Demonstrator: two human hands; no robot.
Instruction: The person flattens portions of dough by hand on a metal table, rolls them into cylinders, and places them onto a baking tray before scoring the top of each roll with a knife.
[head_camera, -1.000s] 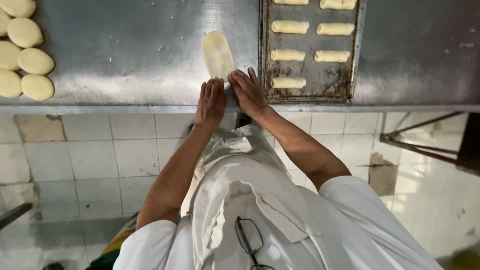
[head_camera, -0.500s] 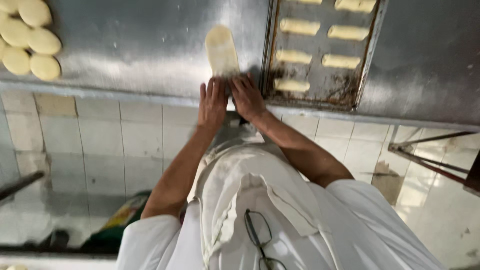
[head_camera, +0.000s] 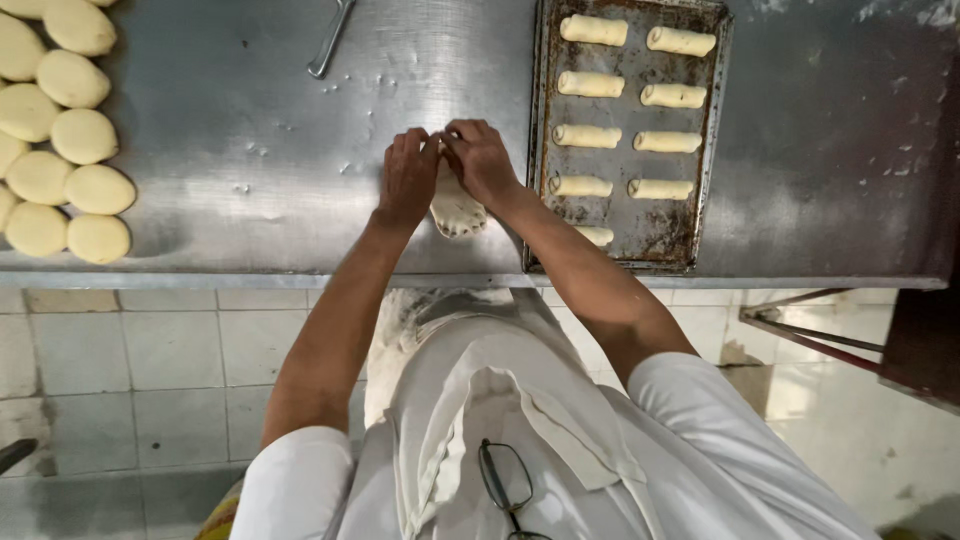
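Baking tray (head_camera: 715, 150) holds 9 dough rolls (head_camera: 592, 83).

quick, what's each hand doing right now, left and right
Left hand: palm down, fingers pressing the far end of the flat dough piece.
Right hand: fingers curled on the same dough piece.
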